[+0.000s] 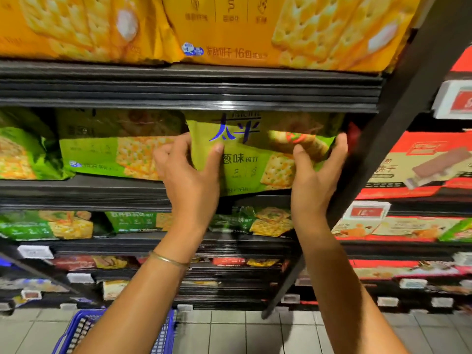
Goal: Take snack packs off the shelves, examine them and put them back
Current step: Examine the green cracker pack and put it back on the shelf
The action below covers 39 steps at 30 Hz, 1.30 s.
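Shelf-front green cracker pack gripped between left hand, right hand

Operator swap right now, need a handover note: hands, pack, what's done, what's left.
Left hand: grips the green pack at its left edge, thumb on the front.
Right hand: grips the pack's right edge.
Pack: upright at the front of the shelf, beside a matching pack.
Done: pack is in hand; one frame cannot tell whether it is coming out or going back.
Left: examine it if that is not done, seat it on the shelf, then go on to other packs.
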{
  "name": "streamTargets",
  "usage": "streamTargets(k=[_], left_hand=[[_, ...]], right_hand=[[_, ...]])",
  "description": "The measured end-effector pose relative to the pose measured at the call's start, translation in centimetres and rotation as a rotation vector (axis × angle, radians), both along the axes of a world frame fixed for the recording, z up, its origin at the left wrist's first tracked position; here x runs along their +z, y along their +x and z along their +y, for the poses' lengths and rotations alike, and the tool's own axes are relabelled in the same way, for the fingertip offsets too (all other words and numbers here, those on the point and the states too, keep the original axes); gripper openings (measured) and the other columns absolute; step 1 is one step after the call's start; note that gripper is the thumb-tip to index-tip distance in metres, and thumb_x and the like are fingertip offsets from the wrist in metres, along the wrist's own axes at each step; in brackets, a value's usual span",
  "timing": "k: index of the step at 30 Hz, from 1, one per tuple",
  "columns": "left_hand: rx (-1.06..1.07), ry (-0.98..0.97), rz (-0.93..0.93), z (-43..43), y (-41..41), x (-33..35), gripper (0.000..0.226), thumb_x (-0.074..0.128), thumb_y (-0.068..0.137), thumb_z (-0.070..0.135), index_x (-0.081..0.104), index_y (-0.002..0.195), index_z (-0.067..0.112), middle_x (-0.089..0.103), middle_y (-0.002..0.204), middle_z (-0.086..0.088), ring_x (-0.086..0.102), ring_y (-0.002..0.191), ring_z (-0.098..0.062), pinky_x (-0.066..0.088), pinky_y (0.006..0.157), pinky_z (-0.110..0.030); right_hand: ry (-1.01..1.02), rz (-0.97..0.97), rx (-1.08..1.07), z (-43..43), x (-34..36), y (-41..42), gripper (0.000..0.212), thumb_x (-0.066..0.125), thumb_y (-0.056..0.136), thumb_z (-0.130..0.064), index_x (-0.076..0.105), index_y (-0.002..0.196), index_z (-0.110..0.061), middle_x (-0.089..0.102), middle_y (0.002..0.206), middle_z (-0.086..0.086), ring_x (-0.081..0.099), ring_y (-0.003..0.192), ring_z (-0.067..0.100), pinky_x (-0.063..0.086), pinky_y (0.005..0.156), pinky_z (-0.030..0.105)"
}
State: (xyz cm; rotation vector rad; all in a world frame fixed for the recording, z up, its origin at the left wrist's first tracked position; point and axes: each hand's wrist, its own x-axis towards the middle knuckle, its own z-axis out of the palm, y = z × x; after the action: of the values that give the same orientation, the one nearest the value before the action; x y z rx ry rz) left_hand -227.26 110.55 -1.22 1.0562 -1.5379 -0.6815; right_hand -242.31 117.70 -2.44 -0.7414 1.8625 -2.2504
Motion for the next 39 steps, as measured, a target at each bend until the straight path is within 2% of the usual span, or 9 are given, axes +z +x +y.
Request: streamTargets(k=[5, 9, 16, 20, 25, 31, 34, 36, 39], left_hand=[[-0.02, 0.076, -0.078, -0.9, -1.4, 0.6, 0.05, 0.074, 0.096, 0.028, 0.058, 0.138, 0.004, 0.064, 0.127, -0.018, 0.059, 0.12, -0.035, 0.047, 0.105, -0.047], [0.019, 0.1, -0.044, -0.3, -2.0, 0.2, 0.069, 0.076, 0.095, 0.023, 0.04, 0.15, 0.005, 0.056, 0.141, -0.011, 0.053, 0.131, -0.026, 0.042, 0.112, -0.034], [-0.013, 0.064, -0.078, -0.1, -1.1, -1.2, 0.072, 0.071, 0.096, 0.024, 0.037, 0.157, 0.007, 0.041, 0.144, -0.003, 0.046, 0.14, -0.026, 0.041, 0.118, -0.048], [-0.045, 0.038, -0.096, 0.0, -0.2, -1.8, 0.076, 0.067, 0.093, 0.025, 0.035, 0.16, 0.008, 0.039, 0.138, -0.003, 0.047, 0.137, -0.026, 0.044, 0.115, -0.051], [-0.101, 0.048, -0.137, -0.2, 1.4, -2.1, 0.078, 0.069, 0.096, 0.017, 0.029, 0.162, 0.007, 0.043, 0.159, -0.002, 0.041, 0.149, -0.019, 0.036, 0.123, -0.046], [-0.145, 0.043, -0.203, 0.2, 1.6, -1.2, 0.069, 0.072, 0.097, 0.016, 0.039, 0.157, 0.006, 0.045, 0.152, -0.01, 0.042, 0.143, -0.02, 0.036, 0.12, -0.038], [-0.192, 0.033, -0.191, 0.9, 1.7, -0.9, 0.065, 0.072, 0.098, 0.018, 0.042, 0.154, 0.005, 0.042, 0.148, -0.01, 0.042, 0.137, -0.019, 0.043, 0.114, -0.042], [-0.194, 0.037, -0.202, 1.3, 1.8, -0.9, 0.064, 0.072, 0.098, 0.022, 0.042, 0.152, 0.005, 0.039, 0.149, -0.008, 0.04, 0.138, -0.018, 0.039, 0.117, -0.034], [-0.203, 0.036, -0.234, 1.6, 2.2, -1.0, 0.068, 0.07, 0.099, 0.026, 0.038, 0.155, 0.005, 0.035, 0.154, -0.008, 0.035, 0.143, -0.016, 0.027, 0.116, -0.014]], right_hand=[[-0.047, -0.024, -0.062, -0.3, -0.1, 1.2, 0.09, 0.064, 0.087, -0.033, 0.019, 0.164, -0.02, 0.024, 0.169, 0.0, 0.024, 0.155, 0.013, 0.026, 0.127, 0.04], [-0.006, 0.001, -0.059, -0.2, -0.6, 1.5, 0.09, 0.062, 0.089, -0.032, 0.015, 0.164, -0.012, 0.019, 0.17, 0.006, 0.019, 0.156, 0.015, 0.02, 0.128, 0.038], [0.038, 0.067, -0.061, 0.4, -1.4, 1.7, 0.087, 0.061, 0.091, -0.025, 0.016, 0.163, -0.008, 0.014, 0.172, 0.008, 0.011, 0.151, 0.002, 0.011, 0.122, 0.012], [-0.01, 0.146, -0.098, 0.7, -2.4, 3.4, 0.094, 0.063, 0.089, -0.011, 0.008, 0.165, -0.007, 0.007, 0.174, 0.008, 0.006, 0.16, 0.016, 0.01, 0.131, 0.043], [0.032, 0.255, -0.149, 0.5, -3.3, 4.0, 0.099, 0.064, 0.083, -0.003, 0.005, 0.162, 0.004, 0.001, 0.172, 0.02, 0.001, 0.161, 0.029, 0.008, 0.129, 0.053], [0.234, 0.283, -0.175, -1.1, -1.3, 1.5, 0.084, 0.065, 0.091, -0.01, 0.02, 0.16, 0.004, 0.012, 0.169, 0.022, 0.015, 0.156, 0.037, 0.012, 0.128, 0.028], [0.277, 0.229, -0.146, -1.2, -0.8, 1.3, 0.082, 0.064, 0.096, -0.008, 0.018, 0.163, -0.007, 0.011, 0.166, 0.014, 0.018, 0.151, 0.031, 0.021, 0.102, -0.004], [0.297, 0.201, -0.136, -1.1, -0.8, 1.2, 0.085, 0.063, 0.098, -0.011, 0.012, 0.165, -0.013, 0.011, 0.168, 0.008, 0.016, 0.151, 0.028, 0.017, 0.097, -0.005], [0.319, 0.179, -0.144, -0.6, -0.9, 1.3, 0.087, 0.064, 0.099, -0.016, 0.007, 0.166, -0.013, 0.012, 0.172, 0.003, 0.008, 0.157, 0.022, 0.009, 0.113, 0.008]])
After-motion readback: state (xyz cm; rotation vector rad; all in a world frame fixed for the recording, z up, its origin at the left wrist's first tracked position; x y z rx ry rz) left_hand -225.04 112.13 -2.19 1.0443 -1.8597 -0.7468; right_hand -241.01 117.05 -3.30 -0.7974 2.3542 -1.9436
